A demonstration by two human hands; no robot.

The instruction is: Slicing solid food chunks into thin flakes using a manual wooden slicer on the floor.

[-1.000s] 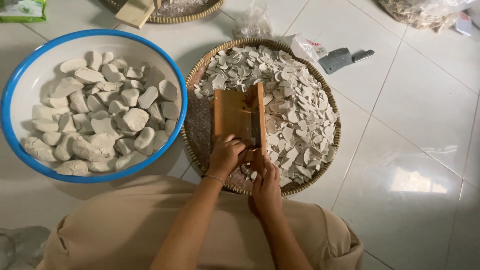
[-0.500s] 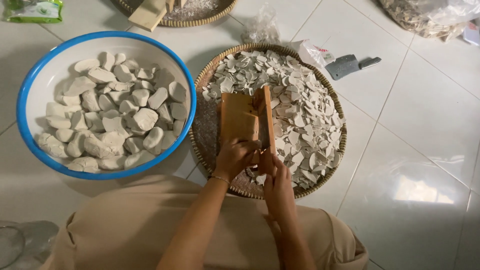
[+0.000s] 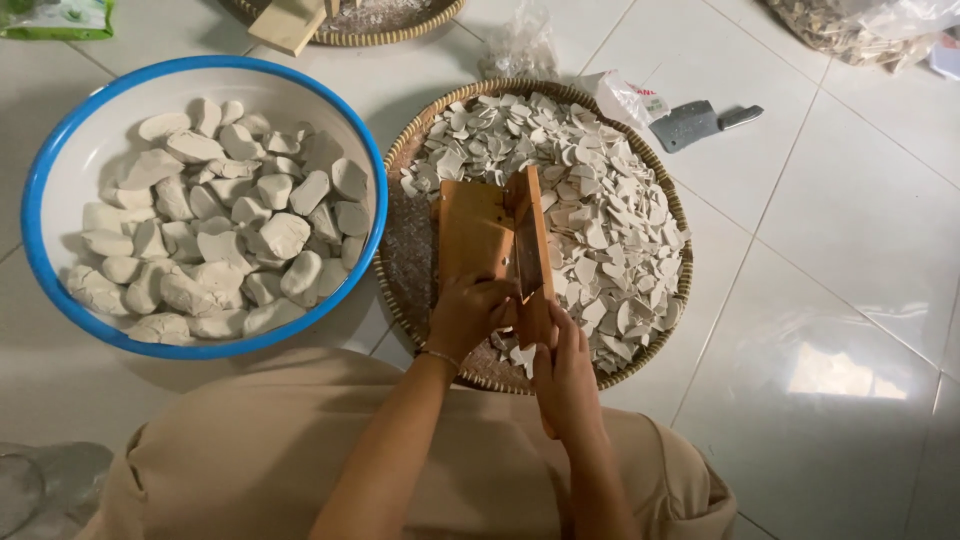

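A wooden slicer board [image 3: 478,232] with a raised blade rail lies tilted across a round woven tray [image 3: 398,262]. My left hand [image 3: 468,313] is closed on something at the board's near end; what it holds is hidden under the fingers. My right hand [image 3: 564,375] grips the near end of the slicer's rail. Several thin pale slices [image 3: 600,210] are heaped in the tray, mostly to the right of the board. A white basin with a blue rim [image 3: 50,180] at the left holds several pale whole lumps [image 3: 225,235].
A metal cleaver [image 3: 698,122] lies on the white tiled floor behind the tray, next to a crumpled plastic bag [image 3: 520,45]. A second woven tray [image 3: 350,18] with a wooden block sits at the top. A bagged heap [image 3: 860,25] fills the top right corner.
The view has shifted slightly. My left hand has slid a little toward me along the board, and both hands stay on the slicer.
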